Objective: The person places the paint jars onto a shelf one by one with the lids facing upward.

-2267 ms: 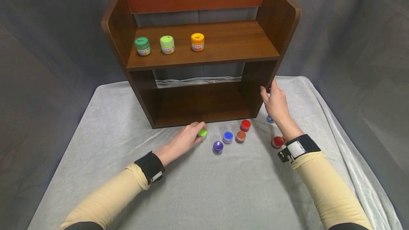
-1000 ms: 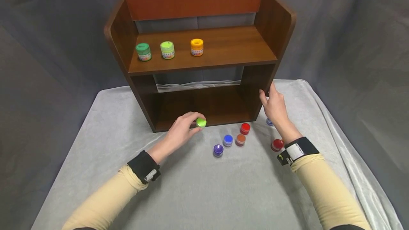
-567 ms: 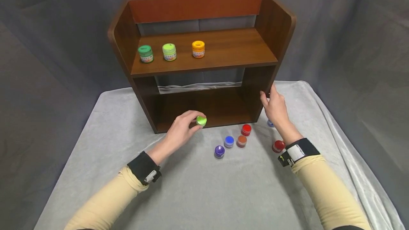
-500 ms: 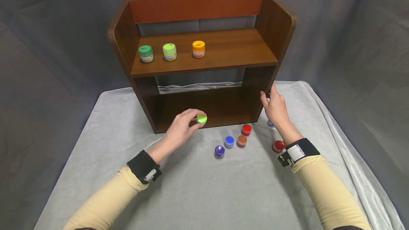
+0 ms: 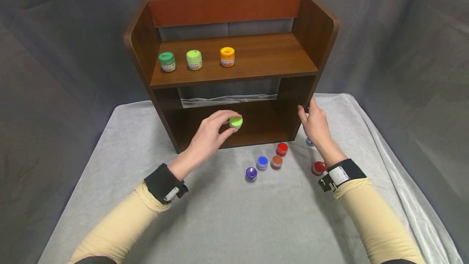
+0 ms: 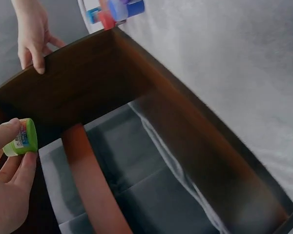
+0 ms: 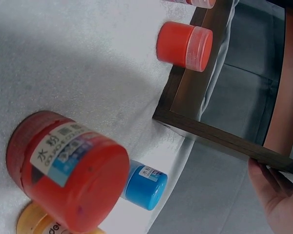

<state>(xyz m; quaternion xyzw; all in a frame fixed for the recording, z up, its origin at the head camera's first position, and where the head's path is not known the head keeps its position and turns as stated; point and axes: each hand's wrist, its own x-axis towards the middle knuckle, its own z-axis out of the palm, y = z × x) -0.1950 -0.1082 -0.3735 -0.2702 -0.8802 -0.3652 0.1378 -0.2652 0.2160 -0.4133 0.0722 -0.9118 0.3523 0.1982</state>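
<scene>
In the head view my left hand (image 5: 210, 133) pinches a bright green paint jar (image 5: 236, 122) between thumb and fingers, in front of the lower shelf opening. The left wrist view shows the same paint jar (image 6: 25, 137) with its printed label turned partly toward the camera. My right hand (image 5: 316, 122) grips the front edge of the right side panel of the dark brown wooden shelf (image 5: 234, 74). On the upper board stand a dark green jar (image 5: 167, 62), a light green jar (image 5: 194, 60) and an orange jar (image 5: 227, 57).
On the grey cloth (image 5: 220, 215) before the shelf are a purple jar (image 5: 251, 174), a blue jar (image 5: 262, 163), a brown jar (image 5: 277, 162) and a red jar (image 5: 281, 149). A dark red jar (image 5: 318, 168) and a light blue jar (image 7: 145, 184) lie right of it, beside a yellow jar (image 7: 33, 222).
My left hand has taken the bright green paint jar off the cloth and raised it toward the upper board, lately also a little to the right. The right hand keeps its hold on the panel.
</scene>
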